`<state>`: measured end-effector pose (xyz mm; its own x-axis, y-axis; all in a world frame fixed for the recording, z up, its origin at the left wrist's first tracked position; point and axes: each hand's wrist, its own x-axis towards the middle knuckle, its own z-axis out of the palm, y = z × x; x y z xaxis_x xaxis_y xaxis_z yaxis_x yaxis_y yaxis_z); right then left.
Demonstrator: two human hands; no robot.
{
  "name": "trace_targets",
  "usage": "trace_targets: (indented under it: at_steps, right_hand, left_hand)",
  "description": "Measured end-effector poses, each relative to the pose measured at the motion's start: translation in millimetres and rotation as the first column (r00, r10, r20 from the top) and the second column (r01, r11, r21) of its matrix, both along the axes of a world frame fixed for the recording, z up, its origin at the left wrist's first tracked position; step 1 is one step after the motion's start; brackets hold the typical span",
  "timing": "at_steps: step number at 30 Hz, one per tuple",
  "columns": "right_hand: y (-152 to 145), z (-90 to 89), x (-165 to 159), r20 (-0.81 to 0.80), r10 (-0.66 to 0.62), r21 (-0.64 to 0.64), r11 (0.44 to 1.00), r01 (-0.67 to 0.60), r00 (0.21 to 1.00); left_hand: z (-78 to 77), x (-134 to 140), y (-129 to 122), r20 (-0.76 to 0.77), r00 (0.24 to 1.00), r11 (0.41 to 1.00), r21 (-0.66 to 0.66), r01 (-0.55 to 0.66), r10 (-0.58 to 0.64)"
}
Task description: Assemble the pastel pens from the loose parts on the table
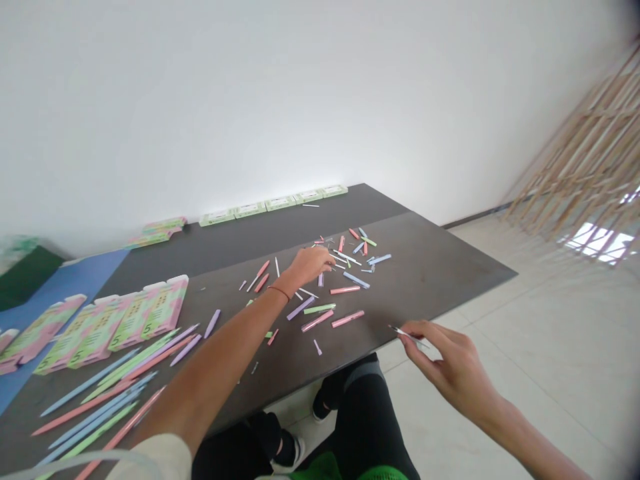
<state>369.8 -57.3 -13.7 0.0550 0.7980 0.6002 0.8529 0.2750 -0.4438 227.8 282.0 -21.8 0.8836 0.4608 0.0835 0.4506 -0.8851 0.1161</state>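
Observation:
My left hand (pixel 311 263) reaches across the dark table (pixel 430 267), over a scatter of pen parts. Its fingers are drawn together among thin white refills (pixel 346 257); what they hold, if anything, is hidden. Off the table's front edge, my right hand (pixel 447 357) pinches a slim white pen refill (pixel 409 335), its dark tip pointing left. Closest to that hand lies a pink pen barrel (pixel 348 319). A green barrel (pixel 319 309), a blue barrel (pixel 356 280) and small purple, pink and blue pieces lie loosely around.
Long pastel pens (pixel 95 390) lie in a bunch at left, beside pink-and-green boxes (pixel 150 310). More flat boxes (pixel 265 206) line the wall. A dark green bin (pixel 30 277) stands far left. Wooden slats (pixel 585 140) lean at right beyond the tiled floor.

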Motion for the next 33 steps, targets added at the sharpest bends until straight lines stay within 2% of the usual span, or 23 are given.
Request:
trace_targets:
  at_steps: [4, 8, 11, 14, 18, 22, 24, 26, 29, 33]
  right_hand:
    - [-4, -9.1, 4, -0.058, -0.009, -0.021, 1.0, 0.008, 0.998]
    - [-6, -16.4, 5, -0.103, -0.026, -0.024, 0.999, 0.024, 0.994]
    - [-5, -18.2, 5, -0.123, -0.056, -0.041, 0.998, 0.051, 0.991]
    - [-2, -14.3, 5, -0.14, -0.086, -0.046, 0.996, 0.08, 0.986]
    - [6, 2.2, -4, -0.133, -0.04, -0.035, 0.999, 0.035, 0.99]
    - [14, 25.4, -26, -0.125, 0.061, 0.028, 0.998, -0.058, 0.99]
    - [16, 35.6, -39, -0.104, 0.107, 0.046, 0.994, -0.102, 0.989]
    - [17, 43.2, -52, -0.066, 0.145, 0.057, 0.988, -0.142, 0.987]
    - [19, 49.9, -69, -0.004, 0.208, 0.067, 0.976, -0.208, 0.978]
    - [19, 55.4, -85, 0.037, 0.248, 0.062, 0.966, -0.25, 0.968]
  left_hand:
    - [-11.0, 14, 0, -0.023, 0.999, 0.999, 0.008, 0.045, -0.044]
    - [-14.1, 21, -2, -0.032, 0.997, 0.998, 0.018, 0.066, -0.065]
    - [-7.6, 21, -10, -0.001, 0.996, 0.995, 0.022, 0.093, -0.093]
    - [6.7, 12, -25, 0.088, 0.99, 0.994, 0.021, 0.106, -0.108]
    - [29.0, -20, -66, 0.237, 0.968, 0.995, -0.034, 0.09, -0.079]
    - [48.7, -76, -129, 0.356, 0.934, 0.988, -0.13, 0.084, -0.033]
    - [57.7, -105, -162, 0.507, 0.86, 0.975, -0.213, 0.057, 0.06]
    - [64.9, -128, -189, 0.567, 0.812, 0.961, -0.276, 0.028, 0.14]
    - [71.5, -152, -215, 0.614, 0.762, 0.943, -0.332, 0.012, 0.207]
    - [75.5, -168, -230, 0.671, 0.706, 0.946, -0.323, 0.002, 0.228]
